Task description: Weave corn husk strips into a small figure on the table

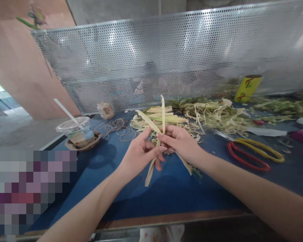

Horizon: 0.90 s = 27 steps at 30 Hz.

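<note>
Pale strips of what looks like corn husk [163,112] cross between my two hands above the blue table. My left hand [142,149] pinches the strips where they meet, and a tail hangs below its fingers. Close beside it, my right hand [178,139] grips the crossing with thumb and fingers, and another end trails down under the wrist. Two ends stick up, one upright and one slanting left. The fingers partly hide the crossing point. Behind the hands lies a stack of flat husk strips [171,117].
Scissors [252,151] with red and yellow handles lie at right, near a knife [265,131]. A husk heap [214,114] and yellow container [248,88] stand behind. At left are a drink cup [78,131] with straw and twine [117,127]. A perforated metal panel [131,64] closes the back.
</note>
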{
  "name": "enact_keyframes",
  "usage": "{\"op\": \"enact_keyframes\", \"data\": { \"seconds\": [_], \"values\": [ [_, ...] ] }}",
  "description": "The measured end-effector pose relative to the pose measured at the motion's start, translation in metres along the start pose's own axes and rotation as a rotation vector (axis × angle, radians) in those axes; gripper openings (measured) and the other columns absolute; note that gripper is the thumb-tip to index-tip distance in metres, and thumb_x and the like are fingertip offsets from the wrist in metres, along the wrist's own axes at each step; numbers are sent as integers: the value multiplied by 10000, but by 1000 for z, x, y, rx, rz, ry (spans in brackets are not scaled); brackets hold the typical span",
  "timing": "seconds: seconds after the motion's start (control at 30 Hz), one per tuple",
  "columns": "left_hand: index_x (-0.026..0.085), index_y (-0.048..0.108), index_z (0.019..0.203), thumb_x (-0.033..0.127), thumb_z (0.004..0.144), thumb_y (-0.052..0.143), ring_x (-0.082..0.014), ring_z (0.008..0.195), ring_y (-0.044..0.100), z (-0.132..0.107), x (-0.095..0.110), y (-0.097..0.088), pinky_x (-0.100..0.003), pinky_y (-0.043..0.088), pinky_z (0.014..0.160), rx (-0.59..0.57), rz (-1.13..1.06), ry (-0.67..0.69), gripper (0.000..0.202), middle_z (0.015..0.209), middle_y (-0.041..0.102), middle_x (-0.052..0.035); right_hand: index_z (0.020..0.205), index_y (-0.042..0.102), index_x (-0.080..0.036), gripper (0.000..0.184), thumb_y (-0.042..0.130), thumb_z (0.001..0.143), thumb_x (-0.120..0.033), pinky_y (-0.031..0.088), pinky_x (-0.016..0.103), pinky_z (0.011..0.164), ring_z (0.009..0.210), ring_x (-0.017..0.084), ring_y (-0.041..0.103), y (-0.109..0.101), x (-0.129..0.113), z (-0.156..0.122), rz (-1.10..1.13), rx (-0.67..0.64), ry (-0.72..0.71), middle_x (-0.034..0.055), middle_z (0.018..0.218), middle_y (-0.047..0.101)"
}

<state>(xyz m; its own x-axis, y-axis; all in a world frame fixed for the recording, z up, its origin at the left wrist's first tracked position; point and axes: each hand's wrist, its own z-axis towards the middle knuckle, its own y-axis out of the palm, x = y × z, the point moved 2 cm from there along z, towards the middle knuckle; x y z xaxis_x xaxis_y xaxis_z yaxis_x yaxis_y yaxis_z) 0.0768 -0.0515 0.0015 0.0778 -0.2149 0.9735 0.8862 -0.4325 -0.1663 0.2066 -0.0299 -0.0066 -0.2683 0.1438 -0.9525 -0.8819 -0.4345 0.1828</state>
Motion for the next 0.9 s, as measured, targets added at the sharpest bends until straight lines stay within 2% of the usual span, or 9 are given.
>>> {"op": "enact_keyframes", "data": {
  "seconds": [0.2, 0.3, 0.4, 0.53, 0.63, 0.7, 0.8, 0.9],
  "values": [
    [147, 232, 1357, 250, 754, 600, -133, 400, 603, -2, 0, 3, -214, 491, 410, 55, -72, -30, 714, 513, 616, 41, 633, 454, -149, 244, 620, 726, -302, 257, 146, 332, 323, 6, 327, -1, -1, 1, 92, 32, -8, -76, 453, 452],
    [148, 256, 1352, 247, 744, 612, -137, 409, 612, -3, 0, 4, -220, 501, 428, 51, -88, -16, 711, 519, 631, 33, 676, 472, -147, 236, 638, 709, -312, 258, 143, 333, 332, 9, 337, -5, -3, 1, 53, 52, 3, -76, 460, 461],
    [150, 280, 1336, 259, 736, 623, -159, 476, 643, -3, -1, 5, -236, 517, 483, 53, -81, 9, 700, 528, 654, 18, 774, 457, -158, 265, 632, 715, -348, 266, 142, 333, 327, 17, 342, -4, -4, 0, -6, -17, 60, -79, 457, 479],
    [121, 485, 1112, 287, 736, 618, -167, 538, 658, 0, -2, 3, -234, 521, 511, 84, -91, 37, 431, 565, 674, -15, 867, 371, -190, 278, 447, 826, -454, 237, 147, 319, 314, 50, 375, -1, -4, -3, -1, -127, 92, -65, 439, 493],
    [130, 533, 971, 272, 722, 630, -161, 514, 649, 3, -2, 2, -221, 509, 463, 113, -116, 60, 303, 568, 669, -10, 881, 372, -196, 263, 306, 881, -451, 237, 157, 318, 340, 71, 409, 0, -6, -5, 19, -155, 64, -42, 465, 504],
    [132, 537, 951, 270, 722, 627, -173, 511, 650, 4, -3, 1, -218, 498, 436, 155, -117, 62, 282, 529, 652, 0, 909, 395, -204, 233, 317, 887, -423, 275, 163, 332, 359, 70, 432, -3, -7, -4, -46, -164, 50, -39, 513, 520],
    [146, 515, 952, 279, 738, 608, -183, 506, 651, 4, -4, -1, -215, 485, 417, 224, -123, 62, 268, 499, 642, 9, 939, 440, -230, 168, 421, 857, -376, 323, 164, 362, 402, 57, 474, -10, -9, -2, -199, -75, -9, -38, 637, 537],
    [174, 470, 949, 273, 750, 596, -178, 518, 654, 3, -3, -2, -200, 472, 417, 254, -130, 63, 256, 504, 641, 23, 886, 491, -231, 140, 512, 806, -344, 361, 172, 404, 487, 48, 506, -16, -11, 1, -307, 37, -124, -19, 829, 533]
  ]
}}
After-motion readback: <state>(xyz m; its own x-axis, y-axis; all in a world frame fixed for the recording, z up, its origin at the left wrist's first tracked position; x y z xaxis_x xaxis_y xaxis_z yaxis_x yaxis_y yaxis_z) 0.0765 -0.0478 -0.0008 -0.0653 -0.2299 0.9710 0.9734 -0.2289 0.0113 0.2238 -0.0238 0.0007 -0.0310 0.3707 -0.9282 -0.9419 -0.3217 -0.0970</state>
